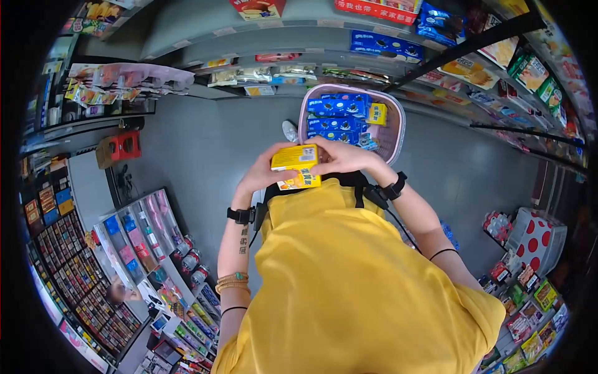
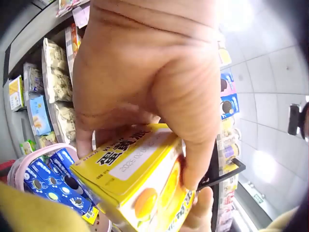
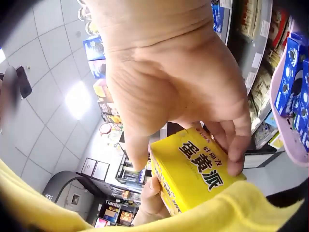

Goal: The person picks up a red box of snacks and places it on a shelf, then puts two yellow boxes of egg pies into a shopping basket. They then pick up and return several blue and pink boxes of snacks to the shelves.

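A yellow box (image 1: 295,159) is held between both hands in front of the yellow shirt. The left hand (image 1: 265,171) grips its left side, thumb across the near face; in the left wrist view the left hand (image 2: 149,82) has its thumb on the printed side of the box (image 2: 125,169). On the right side, the right hand (image 1: 346,157) pinches the box with thumb and fingers; the right wrist view shows the right hand (image 3: 174,87) over the box (image 3: 193,169). Beyond the hands, a pink basket (image 1: 399,124) contains blue boxes (image 1: 336,106) and a smaller yellow box (image 1: 377,114).
Shelves of packaged snacks (image 1: 274,75) run along the far side and the right. A display rack (image 1: 140,234) stands at the left, with a red item (image 1: 126,144) farther up. A shoe (image 1: 289,130) shows on the grey floor (image 1: 205,137) beside the basket.
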Demonstrator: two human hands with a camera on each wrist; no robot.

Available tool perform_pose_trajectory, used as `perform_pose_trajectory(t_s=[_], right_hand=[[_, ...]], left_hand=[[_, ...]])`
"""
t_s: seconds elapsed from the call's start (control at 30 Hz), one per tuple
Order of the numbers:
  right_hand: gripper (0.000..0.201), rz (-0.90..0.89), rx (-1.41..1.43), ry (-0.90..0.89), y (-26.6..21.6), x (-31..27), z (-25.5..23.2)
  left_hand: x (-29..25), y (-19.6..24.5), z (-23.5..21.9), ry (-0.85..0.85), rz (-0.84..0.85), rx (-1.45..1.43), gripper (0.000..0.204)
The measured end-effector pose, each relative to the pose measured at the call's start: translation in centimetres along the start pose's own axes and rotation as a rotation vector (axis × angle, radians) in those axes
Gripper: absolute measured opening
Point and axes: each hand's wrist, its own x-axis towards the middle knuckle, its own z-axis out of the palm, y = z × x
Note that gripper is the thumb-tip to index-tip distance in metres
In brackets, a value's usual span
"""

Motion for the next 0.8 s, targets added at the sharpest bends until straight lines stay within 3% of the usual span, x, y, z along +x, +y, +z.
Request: perform_pose_trajectory(t_s=[0.03, 0.07, 0.1, 0.2, 0.23, 0.3, 0.37, 0.57, 0.67, 0.7, 0.8], right_hand=[[0.053, 0.001, 0.026, 0.029, 0.5, 0.1, -0.4], [0.048, 0.000, 0.047, 0.202, 2.3, -0.1, -1.4], [0.038, 0.131, 0.241, 0.389, 3.3, -0.5, -2.8], [0.023, 0.269, 0.248, 1.054, 14.4, -2.1, -7.1], [0.026, 0.387, 0.220, 1.086, 18.2, -3.0, -8.5], [0.040, 0.449, 0.286, 1.052, 24.2, -3.9, -9.9], [0.054, 0.567, 0.316, 1.036, 25.4, -3.9, -10.1], [0.058, 0.450, 0.646, 0.998, 32.0, -2.7, -10.7], [0.057, 0.490, 0.551, 1.031, 33.0, -2.1, -10.9], [0.051, 0.627, 0.460, 1.138, 33.1, -1.4, -10.8], [0.037, 0.512, 0.540, 1.238, 33.2, -0.8, -10.5]], left_hand=[[-0.2, -0.7, -0.3, 0.041, -0.011, 0.000, 0.064], [-0.6, -1.1, -0.5, 0.105, -0.033, -0.022, 0.062], [-1.2, -1.6, -0.7, 0.172, -0.054, -0.045, 0.060], [-3.0, -5.0, -1.7, 0.381, -0.085, -0.160, 0.053], [-3.5, -6.3, -2.0, 0.452, -0.089, -0.206, 0.051], [-4.3, -8.3, -2.2, 0.525, -0.115, -0.374, 0.047], [-5.0, -8.9, -1.9, 0.576, -0.139, -0.483, 0.045], [-5.8, -8.4, -0.8, 0.633, -0.159, -0.500, 0.042], [-5.8, -7.9, -0.6, 0.620, -0.145, -0.513, 0.041], [-5.8, -7.7, -0.5, 0.633, -0.147, -0.513, 0.040], [-6.1, -7.0, -0.1, 0.626, -0.158, -0.537, 0.041]])
